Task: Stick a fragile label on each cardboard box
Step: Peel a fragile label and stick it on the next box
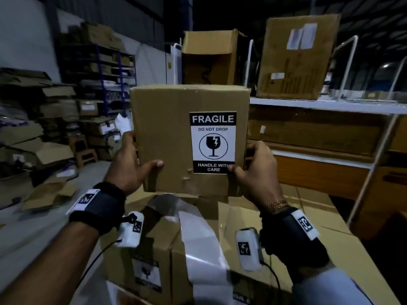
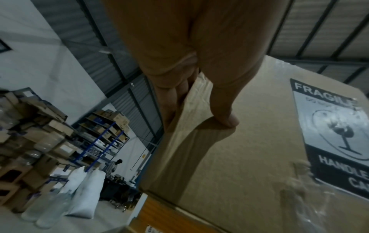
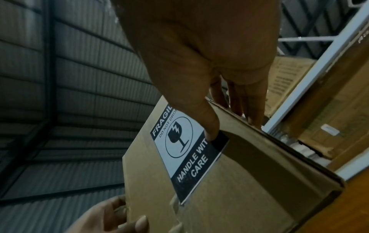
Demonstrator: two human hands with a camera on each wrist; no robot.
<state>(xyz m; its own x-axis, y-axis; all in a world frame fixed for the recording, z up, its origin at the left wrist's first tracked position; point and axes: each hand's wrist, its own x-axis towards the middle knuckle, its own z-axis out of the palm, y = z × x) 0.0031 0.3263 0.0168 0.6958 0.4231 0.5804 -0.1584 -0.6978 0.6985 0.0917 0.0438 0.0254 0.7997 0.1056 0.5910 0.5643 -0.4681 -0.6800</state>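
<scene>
I hold a brown cardboard box (image 1: 167, 133) upright in front of me with both hands. A black and white fragile label (image 1: 213, 142) is stuck on its front face. My left hand (image 1: 137, 154) grips the box's left edge, thumb on the front and fingers round the side. My right hand (image 1: 243, 159) grips the right edge, its thumb pressing the label's lower right corner. The left wrist view shows the left thumb (image 2: 229, 121) flat on the box (image 2: 249, 157) beside the label (image 2: 335, 134). In the right wrist view the right thumb (image 3: 211, 132) lies on the label (image 3: 185, 146).
Below the held box lies another box with a fragile label (image 1: 146, 274), and a white glossy backing strip (image 1: 198, 238) is draped over it. Behind stands an open box (image 1: 211, 58). A white rack (image 1: 330, 104) with large boxes is at right, and piled cardboard (image 1: 44, 128) at left.
</scene>
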